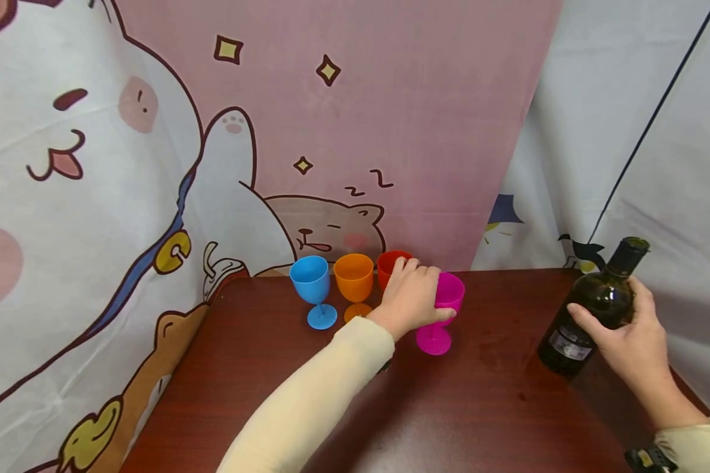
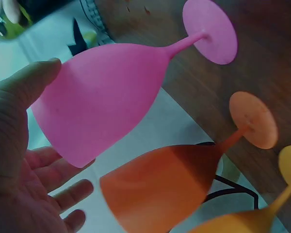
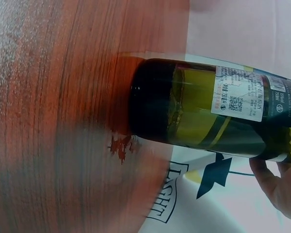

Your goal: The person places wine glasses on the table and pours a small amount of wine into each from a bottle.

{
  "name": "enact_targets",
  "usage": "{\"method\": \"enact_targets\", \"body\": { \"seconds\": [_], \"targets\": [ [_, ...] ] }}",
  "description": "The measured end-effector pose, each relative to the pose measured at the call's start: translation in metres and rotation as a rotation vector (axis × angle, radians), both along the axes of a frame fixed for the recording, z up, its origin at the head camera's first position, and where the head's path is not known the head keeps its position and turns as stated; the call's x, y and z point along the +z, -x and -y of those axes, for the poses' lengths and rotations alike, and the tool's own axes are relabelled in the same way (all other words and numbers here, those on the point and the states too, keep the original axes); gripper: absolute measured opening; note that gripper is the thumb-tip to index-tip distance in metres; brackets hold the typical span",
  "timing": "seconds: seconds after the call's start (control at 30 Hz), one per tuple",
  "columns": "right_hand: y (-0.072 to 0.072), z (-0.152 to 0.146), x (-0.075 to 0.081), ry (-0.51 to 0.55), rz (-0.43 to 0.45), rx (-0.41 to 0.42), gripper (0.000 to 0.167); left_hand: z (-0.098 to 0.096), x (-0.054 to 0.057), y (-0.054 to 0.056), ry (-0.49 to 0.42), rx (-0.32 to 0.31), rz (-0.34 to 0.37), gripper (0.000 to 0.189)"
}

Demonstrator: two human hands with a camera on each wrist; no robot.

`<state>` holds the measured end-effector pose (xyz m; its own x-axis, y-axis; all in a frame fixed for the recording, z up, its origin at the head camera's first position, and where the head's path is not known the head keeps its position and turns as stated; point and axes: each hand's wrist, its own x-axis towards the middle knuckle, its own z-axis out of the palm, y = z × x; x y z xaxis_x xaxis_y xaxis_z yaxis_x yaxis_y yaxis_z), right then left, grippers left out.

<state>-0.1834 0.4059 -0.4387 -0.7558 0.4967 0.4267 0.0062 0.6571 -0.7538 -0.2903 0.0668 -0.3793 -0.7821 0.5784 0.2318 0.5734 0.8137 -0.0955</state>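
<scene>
My left hand (image 1: 411, 293) is at the bowl of a pink plastic goblet (image 1: 451, 293), which stands upright on the table. In the left wrist view its thumb (image 2: 43, 77) presses one side near the rim, while the fingers curl behind the bowl. My right hand (image 1: 636, 335) grips a dark green wine bottle (image 1: 600, 299) around its upper body, neck up and uncorked. The right wrist view shows liquid low in the bottle (image 3: 191, 104) and a printed white label (image 3: 237, 94). Its base is close to the tabletop.
Left of the pink goblet stand a red goblet (image 1: 384, 270), partly hidden by my left hand, an orange goblet (image 1: 355, 279) and a blue goblet (image 1: 310, 279). A wet mark (image 3: 121, 145) lies near the bottle's base. Printed cloth (image 1: 420, 131) hangs behind the brown table (image 1: 479, 420).
</scene>
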Motion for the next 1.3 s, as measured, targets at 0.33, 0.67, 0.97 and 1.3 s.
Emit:
{"method": "enact_targets", "body": {
  "seconds": [0.33, 0.67, 0.97, 1.3],
  "targets": [
    [-0.001, -0.004, -0.001, -0.011, 0.027, -0.012, 0.097, 0.103, -0.013, -0.06, -0.272, -0.046, 0.166, 0.085],
    [-0.005, -0.007, -0.004, -0.075, 0.069, 0.02, 0.122, 0.148, -0.041, -0.07, -0.637, -0.002, 0.331, 0.093],
    [0.001, 0.008, -0.007, 0.008, 0.048, -0.003, 0.115, 0.152, -0.047, -0.072, -0.792, 0.079, 0.379, 0.091],
    [0.003, 0.018, 0.008, -0.091, 0.004, 0.011, 0.114, 0.152, -0.048, -0.072, -0.865, 0.094, 0.416, 0.088]
  ]
}}
